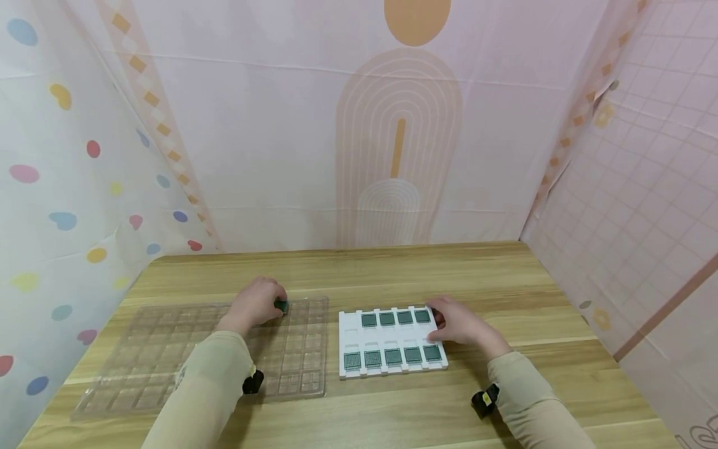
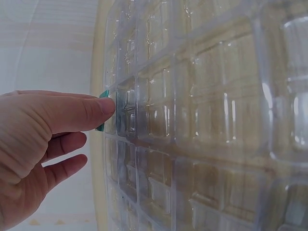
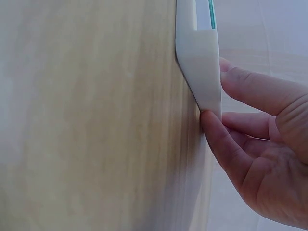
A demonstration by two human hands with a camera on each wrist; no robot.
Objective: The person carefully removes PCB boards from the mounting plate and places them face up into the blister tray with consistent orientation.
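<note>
My left hand [image 1: 255,304] pinches a small green circuit board [image 1: 282,307] between thumb and fingers, over the far side of a clear plastic compartment tray [image 1: 293,363]. In the left wrist view the board stands on edge, right at the tray's far compartments, partly covered by the thumb. My right hand [image 1: 457,321] grips the right end of a white tray [image 1: 392,337], thumb on its top face and a finger at its lower edge. Several green boards lie in two rows in the white tray. The leftmost slot of its far row is bare.
Both trays lie side by side on a wood-grain table [image 1: 392,411], the clear one to the left and the white one to the right. A patterned cloth [image 1: 263,143] hangs behind the table and along both sides. Each wrist wears a small black camera [image 1: 485,401].
</note>
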